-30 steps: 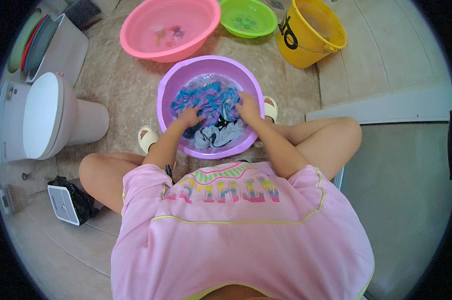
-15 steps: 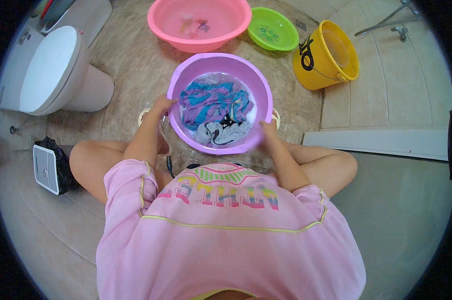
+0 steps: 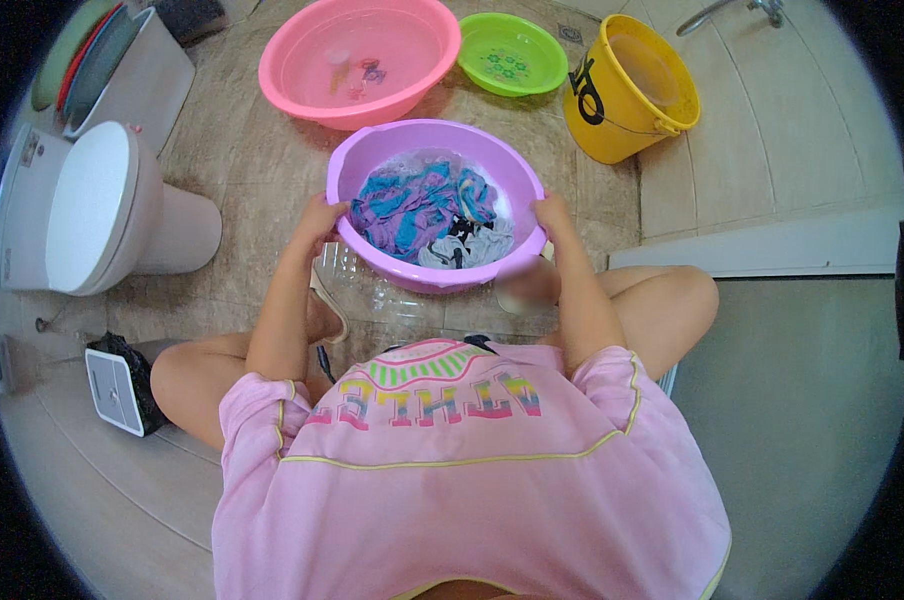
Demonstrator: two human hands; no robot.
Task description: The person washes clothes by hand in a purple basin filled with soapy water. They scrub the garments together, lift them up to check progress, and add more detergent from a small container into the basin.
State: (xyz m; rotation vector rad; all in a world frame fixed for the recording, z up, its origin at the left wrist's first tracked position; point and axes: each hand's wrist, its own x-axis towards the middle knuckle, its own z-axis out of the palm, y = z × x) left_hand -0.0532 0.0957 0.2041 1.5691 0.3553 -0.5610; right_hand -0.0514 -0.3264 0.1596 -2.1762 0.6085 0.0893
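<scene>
A purple basin (image 3: 442, 274) is in front of me, with its outer near wall showing. Inside, a blue-and-purple cloth (image 3: 402, 215) and a grey-white cloth with black parts (image 3: 469, 246) lie crumpled in sudsy water. My left hand (image 3: 319, 220) is closed around the basin's left rim, thumb on top. On the opposite side my right hand (image 3: 553, 216) grips the right rim. Whether the basin's bottom touches the floor is hidden.
Beyond the basin stand a pink basin (image 3: 282, 62) of water, a green basin (image 3: 472, 63) and a yellow bucket (image 3: 597, 115). A toilet (image 3: 97, 205) and a lined bin (image 3: 117, 390) are on my left. Wet floor tiles (image 3: 372, 300) show near my feet.
The purple basin has shifted away from me, closer to the pink basin, and more of its near outer wall shows. My right hand has moved higher along the rim. The view has shifted too.
</scene>
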